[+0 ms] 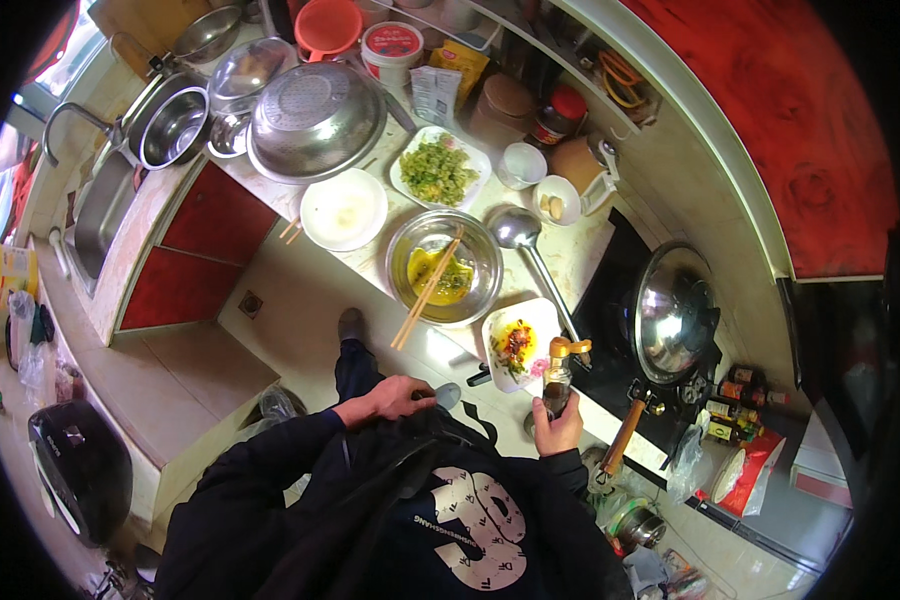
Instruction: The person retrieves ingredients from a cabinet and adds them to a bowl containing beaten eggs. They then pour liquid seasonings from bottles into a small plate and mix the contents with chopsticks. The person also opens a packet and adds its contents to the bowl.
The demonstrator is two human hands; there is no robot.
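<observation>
My right hand (559, 426) is closed around a glass bottle (557, 375) of dark liquid with an orange cap, upright beside a square white dish (520, 341) with chopped red chili and green bits. My left hand (399, 399) is in front of my dark jacket, fingers curled; whether it grips the cloth is unclear. A steel bowl (487, 292) of yellow liquid with green bits stands on the counter, with wooden chopsticks (426, 296) resting across it. Behind it are a plate of chopped greens (439, 171) and a white bowl (343, 209). A steel ladle (544, 270) lies to the right.
At right, a black gas hob carries a wok with a domed steel lid (673, 313) and a wooden handle (624, 437). An upturned steel colander (316, 120), steel bowls, jars and small white bowls crowd the back counter. A sink (107, 214) is at left, a black cooker (81, 472) lower left.
</observation>
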